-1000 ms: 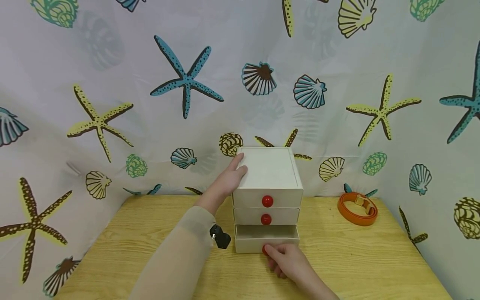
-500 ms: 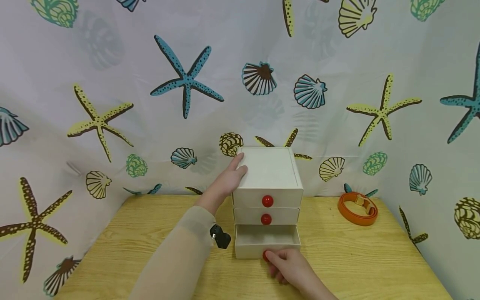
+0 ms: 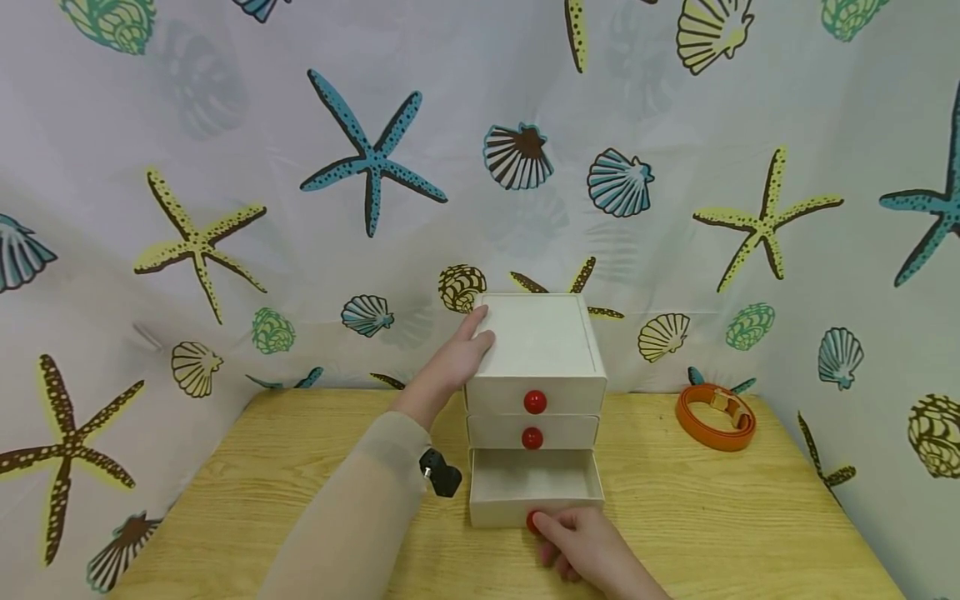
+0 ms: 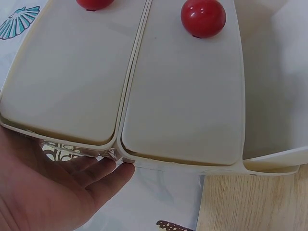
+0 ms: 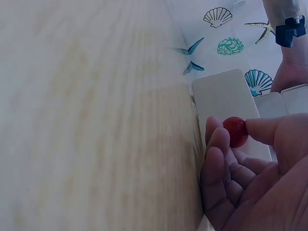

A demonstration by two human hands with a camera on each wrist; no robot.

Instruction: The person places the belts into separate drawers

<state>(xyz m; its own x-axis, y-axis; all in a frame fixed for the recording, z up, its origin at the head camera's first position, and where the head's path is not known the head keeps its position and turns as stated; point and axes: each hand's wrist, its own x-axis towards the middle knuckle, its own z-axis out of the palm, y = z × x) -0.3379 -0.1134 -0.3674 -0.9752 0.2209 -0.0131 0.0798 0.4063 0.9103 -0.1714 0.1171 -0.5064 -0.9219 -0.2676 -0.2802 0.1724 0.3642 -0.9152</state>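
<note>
**Bottom drawer (image 3: 498, 513) comes farther out!**

Widest of all, the starfish-and-shell sheet (image 3: 465, 258) hangs behind the wood-grain table (image 3: 675, 517). On that table stands the white drawer box (image 3: 538, 337), its two upper drawers pushed in. And here's the change: the bottom drawer, lowest of the three, juts out more than a second ago, with more of its inside on show. The pull looks well along, I'd judge.

The left hand (image 3: 461, 354) hasn't budged: fingers fairly straight, laid against the box's upper left side, steadying it by the look of things. The right hand (image 3: 581, 542) is curled, pinching the bottom knob (image 5: 235, 131) between thumb and fingers. Well off to the right, an orange belt (image 3: 716, 437) lies coiled. A black clip (image 3: 441, 473) sits at the left cuff. Smaller still, two upper knobs (image 3: 535, 402) go untouched. Brands, labels, writing? None I can read.
</note>
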